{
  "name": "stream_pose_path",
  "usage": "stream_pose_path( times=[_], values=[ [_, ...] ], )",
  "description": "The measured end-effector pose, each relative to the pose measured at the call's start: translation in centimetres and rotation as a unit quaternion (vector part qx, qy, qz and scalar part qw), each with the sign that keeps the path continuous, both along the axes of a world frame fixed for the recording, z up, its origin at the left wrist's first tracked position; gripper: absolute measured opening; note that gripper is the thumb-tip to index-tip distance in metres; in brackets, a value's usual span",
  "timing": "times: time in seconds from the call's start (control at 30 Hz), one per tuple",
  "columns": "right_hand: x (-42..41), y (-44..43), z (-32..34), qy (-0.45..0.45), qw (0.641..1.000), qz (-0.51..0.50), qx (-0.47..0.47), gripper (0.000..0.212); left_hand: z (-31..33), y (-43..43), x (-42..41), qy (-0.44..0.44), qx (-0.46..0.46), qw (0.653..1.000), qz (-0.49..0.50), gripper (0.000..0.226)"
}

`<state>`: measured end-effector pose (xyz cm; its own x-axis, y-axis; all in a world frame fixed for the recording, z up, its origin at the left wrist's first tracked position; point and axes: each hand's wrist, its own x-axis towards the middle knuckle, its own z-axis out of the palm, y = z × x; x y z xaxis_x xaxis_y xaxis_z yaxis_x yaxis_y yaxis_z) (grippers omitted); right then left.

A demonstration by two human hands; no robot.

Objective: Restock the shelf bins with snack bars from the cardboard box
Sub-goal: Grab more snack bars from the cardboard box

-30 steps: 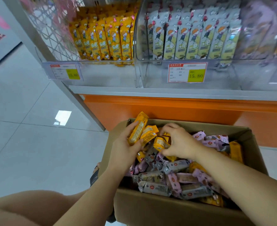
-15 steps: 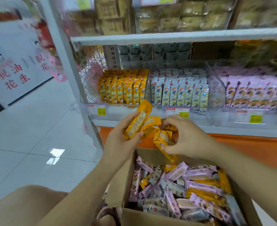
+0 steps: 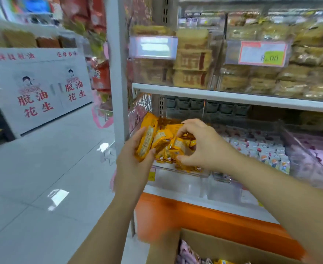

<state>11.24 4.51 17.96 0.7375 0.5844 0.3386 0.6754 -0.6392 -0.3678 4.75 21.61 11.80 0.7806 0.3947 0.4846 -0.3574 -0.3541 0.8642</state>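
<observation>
Shop aisle. Floor [image 3: 42,168] is glossy white tile with light glare [image 3: 58,195]. Shelf [image 3: 233,96] has a white post [image 3: 117,73] and orange base [image 3: 214,220]. Upper tier holds tan packets [image 3: 193,60]; price tag [image 3: 262,53] reads 8.00. Far left: white panel [image 3: 42,88] with red characters and two drawn figures.

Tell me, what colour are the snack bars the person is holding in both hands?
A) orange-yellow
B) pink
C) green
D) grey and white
A: the left hand and the right hand each grip shiny orange-yellow foil-wrapped snack bars, held up in front of the shelf.
</observation>
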Motion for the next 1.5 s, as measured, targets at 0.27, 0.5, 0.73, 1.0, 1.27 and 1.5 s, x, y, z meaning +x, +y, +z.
stream_pose_path(
  times=[0.27,0.5,0.73,1.0,1.27,1.5],
  values=[
    [6.6,3.2,-2.0,0.166,0.961,0.037,-0.218,0.043,-1.2,3.6,2.6,0.001,-0.024,0.999,0.024,0.053],
    [8.1,3.8,-1.3,0.275,0.899,0.056,-0.335,0.058,-2.1,3.1,3.7,0.024,-0.003,1.0,-0.002,0.053],
    [7.6,2.4,-1.4,0.272,0.961,0.044,-0.018,0.055,-2.1,2.2,5.4,0.057,0.045,0.997,-0.033,0.055],
    [7.9,0.9,-2.2,0.135,0.952,0.009,-0.273,0.032,-1.2,0.9,5.9,0.095,0.035,0.991,-0.091,0.044],
    [8.2,1.6,-2.1,0.144,0.987,-0.013,-0.075,0.041,-1.2,2.1,6.0,0.13,-0.077,0.985,-0.081,0.03],
    [8.0,2.7,-1.8,0.23,0.959,0.053,0.156,0.035,-0.6,3.0,5.8,0.147,-0.198,0.961,-0.128,0.033]
  ],
)
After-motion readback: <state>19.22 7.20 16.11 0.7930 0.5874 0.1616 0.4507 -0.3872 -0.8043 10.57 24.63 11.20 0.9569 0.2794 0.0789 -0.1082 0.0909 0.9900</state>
